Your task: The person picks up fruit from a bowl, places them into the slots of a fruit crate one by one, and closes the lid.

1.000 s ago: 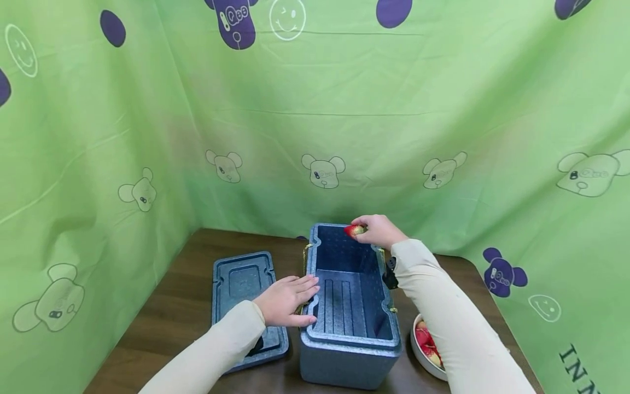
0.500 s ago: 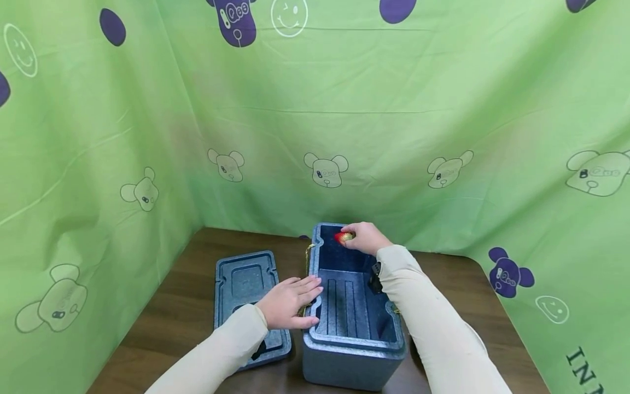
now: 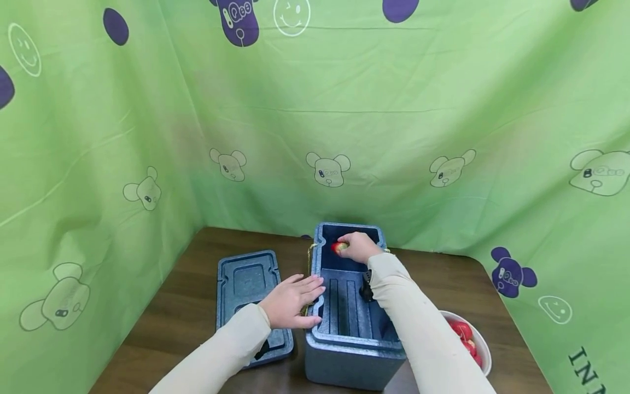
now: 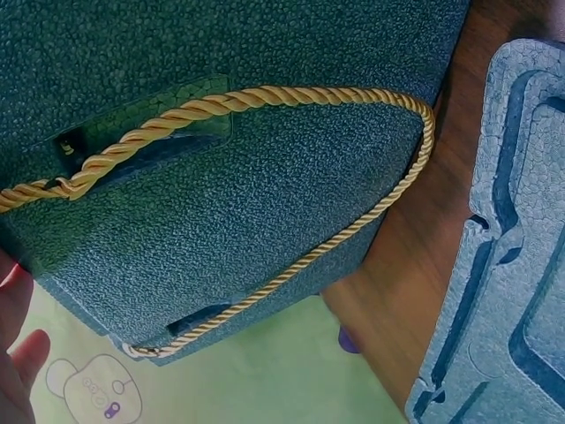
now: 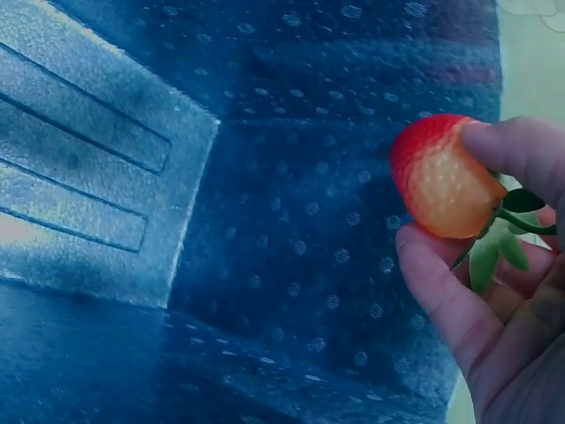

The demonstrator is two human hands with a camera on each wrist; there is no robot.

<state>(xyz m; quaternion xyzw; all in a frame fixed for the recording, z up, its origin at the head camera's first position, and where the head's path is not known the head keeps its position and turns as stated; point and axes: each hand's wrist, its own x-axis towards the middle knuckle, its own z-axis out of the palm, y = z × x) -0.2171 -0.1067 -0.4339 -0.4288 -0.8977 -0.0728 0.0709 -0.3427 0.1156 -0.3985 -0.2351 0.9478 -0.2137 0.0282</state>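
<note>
My right hand (image 3: 361,248) pinches a red and pale-yellow strawberry (image 5: 446,177) between thumb and fingers; its green leaves (image 5: 499,252) face the palm. It is inside the mouth of a blue foam box (image 3: 356,369), near the far end wall. Grooves run along the box floor (image 5: 97,168) in the right wrist view. My left hand (image 3: 291,304) rests with spread fingers on the box's left rim. In the left wrist view, a twisted gold rope (image 4: 305,94) loops along the box's outer side, and only a few of the left fingertips show at the edge.
The box's lid (image 3: 246,282) lies flat on the wooden table (image 3: 197,284), left of the box. A white bowl (image 3: 484,355) of red strawberries (image 3: 462,331) stands to the right, partly behind the right sleeve. Green printed cloth (image 3: 384,120) hangs around the table.
My right hand has moved left and down with the strawberry, from above the far right rim into the box. The left hand has kept its place on the rim.
</note>
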